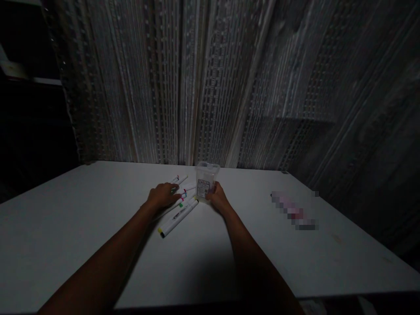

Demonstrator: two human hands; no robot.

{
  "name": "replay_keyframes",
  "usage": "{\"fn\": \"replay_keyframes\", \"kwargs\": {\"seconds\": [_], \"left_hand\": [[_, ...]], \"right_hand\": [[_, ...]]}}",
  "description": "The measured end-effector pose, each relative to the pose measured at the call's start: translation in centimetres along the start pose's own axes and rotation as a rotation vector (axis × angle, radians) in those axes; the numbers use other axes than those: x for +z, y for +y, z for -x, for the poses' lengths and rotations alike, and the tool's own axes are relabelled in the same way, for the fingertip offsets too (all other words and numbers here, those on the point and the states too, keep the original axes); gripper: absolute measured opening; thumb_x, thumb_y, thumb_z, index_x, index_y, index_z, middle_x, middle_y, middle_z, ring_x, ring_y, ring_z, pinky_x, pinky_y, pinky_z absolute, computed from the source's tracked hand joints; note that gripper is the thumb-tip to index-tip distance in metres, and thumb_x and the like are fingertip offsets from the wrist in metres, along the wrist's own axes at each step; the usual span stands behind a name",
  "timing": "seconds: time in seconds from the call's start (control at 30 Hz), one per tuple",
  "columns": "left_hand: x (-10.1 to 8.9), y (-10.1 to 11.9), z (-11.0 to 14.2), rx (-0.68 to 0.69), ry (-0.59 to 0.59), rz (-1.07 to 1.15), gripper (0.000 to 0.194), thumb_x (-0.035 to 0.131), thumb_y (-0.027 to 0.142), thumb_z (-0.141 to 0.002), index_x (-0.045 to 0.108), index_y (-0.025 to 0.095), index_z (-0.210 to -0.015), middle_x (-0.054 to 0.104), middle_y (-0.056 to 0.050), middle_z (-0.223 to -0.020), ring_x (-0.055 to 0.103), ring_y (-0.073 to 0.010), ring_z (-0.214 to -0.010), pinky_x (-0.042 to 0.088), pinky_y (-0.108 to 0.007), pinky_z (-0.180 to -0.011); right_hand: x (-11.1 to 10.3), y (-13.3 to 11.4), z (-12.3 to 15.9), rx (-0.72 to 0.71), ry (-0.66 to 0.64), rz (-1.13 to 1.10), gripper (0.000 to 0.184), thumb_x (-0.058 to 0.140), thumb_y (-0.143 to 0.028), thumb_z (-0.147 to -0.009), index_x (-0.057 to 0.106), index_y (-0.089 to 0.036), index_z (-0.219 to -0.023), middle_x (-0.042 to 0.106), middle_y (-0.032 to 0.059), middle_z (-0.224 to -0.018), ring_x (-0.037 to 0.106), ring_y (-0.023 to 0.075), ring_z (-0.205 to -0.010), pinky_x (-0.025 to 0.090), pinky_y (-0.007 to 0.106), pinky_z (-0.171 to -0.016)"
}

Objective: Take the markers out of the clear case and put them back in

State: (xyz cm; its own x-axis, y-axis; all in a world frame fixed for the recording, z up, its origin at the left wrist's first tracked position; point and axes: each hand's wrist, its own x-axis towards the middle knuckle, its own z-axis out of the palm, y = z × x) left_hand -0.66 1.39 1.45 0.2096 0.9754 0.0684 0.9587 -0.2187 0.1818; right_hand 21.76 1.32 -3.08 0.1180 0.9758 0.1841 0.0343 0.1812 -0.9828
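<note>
My right hand (219, 197) is closed around the side of a clear plastic container (204, 177). It stands upright on the table, its open rim up and a printed label facing me. My left hand (163, 195) lies over a loose pile of white markers, its thumb and fingers bent around a marker with a green end (173, 190). Much of that marker is hidden under the hand. A white marker with yellow and black ends (179, 219) lies nearest me, its far end close to the container's base. Several other markers (189, 189) with coloured bands lie between the hand and the container.
The white table (98, 210) runs back to a patterned curtain (203, 87). On its right side lies a long pinkish object (292, 211), blurred out by pixels. Dark furniture (29, 113) stands at the far left, and the room is dim.
</note>
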Motion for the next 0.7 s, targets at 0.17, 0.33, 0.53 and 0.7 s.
{"fn": "replay_keyframes", "kwargs": {"seconds": [0.17, 0.33, 0.53, 0.7], "left_hand": [[0.8, -1.1, 0.3, 0.028, 0.040, 0.063, 0.055, 0.040, 0.056, -0.077, 0.054, 0.024, -0.120, 0.053, -0.006, -0.128, 0.050, -0.0242, -0.115, 0.042, -0.034, -0.092], [1.2, -1.7, 0.5, 0.068, 0.071, 0.134, 0.049, 0.046, 0.050, -0.075, 0.056, 0.023, -0.115, 0.054, -0.005, -0.126, 0.052, -0.0231, -0.111, 0.044, -0.030, -0.087], [1.1, -1.0, 0.5, 0.082, 0.085, 0.142, 0.035, 0.046, 0.046, -0.076, 0.060, 0.022, -0.098, 0.058, -0.004, -0.117, 0.053, -0.0210, -0.108, 0.043, -0.029, -0.087], [1.1, -1.0, 0.4, 0.103, 0.095, 0.140, 0.032, 0.044, 0.042, -0.077, 0.061, 0.021, -0.095, 0.060, -0.005, -0.112, 0.055, -0.0212, -0.103, 0.043, -0.030, -0.088]], "right_hand": [[0.0, -0.1, 0.2, -0.002, 0.000, 0.015, 0.050, 0.059, -0.007, -0.046, 0.045, -0.021, -0.092, 0.060, -0.0023, -0.088, 0.059, 0.0167, -0.083, 0.048, 0.036, -0.080], [0.1, -0.3, 0.3, 0.001, 0.018, 0.016, 0.049, 0.060, -0.007, -0.046, 0.046, -0.021, -0.090, 0.059, -0.0026, -0.087, 0.058, 0.0162, -0.083, 0.048, 0.035, -0.080], [0.2, -0.9, 0.6, 0.018, 0.020, 0.054, 0.048, 0.059, -0.006, -0.046, 0.045, -0.022, -0.089, 0.058, -0.0041, -0.085, 0.058, 0.0159, -0.081, 0.048, 0.035, -0.081], [0.1, -0.9, 0.6, 0.015, 0.017, 0.022, 0.049, 0.059, -0.005, -0.045, 0.046, -0.022, -0.089, 0.059, -0.0035, -0.085, 0.058, 0.0163, -0.082, 0.048, 0.035, -0.081]]}}
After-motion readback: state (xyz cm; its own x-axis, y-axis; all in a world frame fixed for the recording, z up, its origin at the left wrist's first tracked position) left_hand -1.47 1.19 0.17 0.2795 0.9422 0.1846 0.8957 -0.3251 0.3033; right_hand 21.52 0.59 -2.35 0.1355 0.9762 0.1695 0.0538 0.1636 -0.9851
